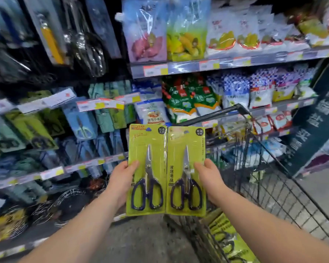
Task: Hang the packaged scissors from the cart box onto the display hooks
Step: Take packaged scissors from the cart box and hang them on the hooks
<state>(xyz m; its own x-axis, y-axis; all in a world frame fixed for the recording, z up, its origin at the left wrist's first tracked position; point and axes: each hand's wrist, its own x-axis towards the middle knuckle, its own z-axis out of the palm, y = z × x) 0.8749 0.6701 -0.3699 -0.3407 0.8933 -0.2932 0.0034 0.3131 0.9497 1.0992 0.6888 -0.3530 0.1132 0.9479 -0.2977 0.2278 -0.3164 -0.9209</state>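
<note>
Two green scissor packs are held up side by side, edges touching or slightly overlapped at the middle, in front of the shelving.

Left hand [122,179]: arm extended forward and up from lower left, forearm bare. Left pack [147,170] is gripped at its left edge, about mid-height; thumb laid across the card front, pointing right toward the blade. The other fingers are hidden behind the card, so their curl cannot be told. Hand closed on the pack.

Right hand [210,179]: arm extended from lower right, mirrored pose. Right pack [186,171] is pinched at its right edge, thumb on the front, remaining fingers behind and not visible. Hand closed on the pack.

Both packs are held upright, hang holes at top, scissor tips up, dark blue handles down. Neither pack is on a hook.

Cart [254,168] is seen at right, just behind the right hand, wire sides and dark handle bar visible. More green packs [224,238] are lying in it at lower right, heavily blurred; the box itself cannot be made out.

Hanging packs of scissors and tools [80,122] are seen at left on the display, blurred. Shelves [235,61] of bagged goods are seen behind.
</note>
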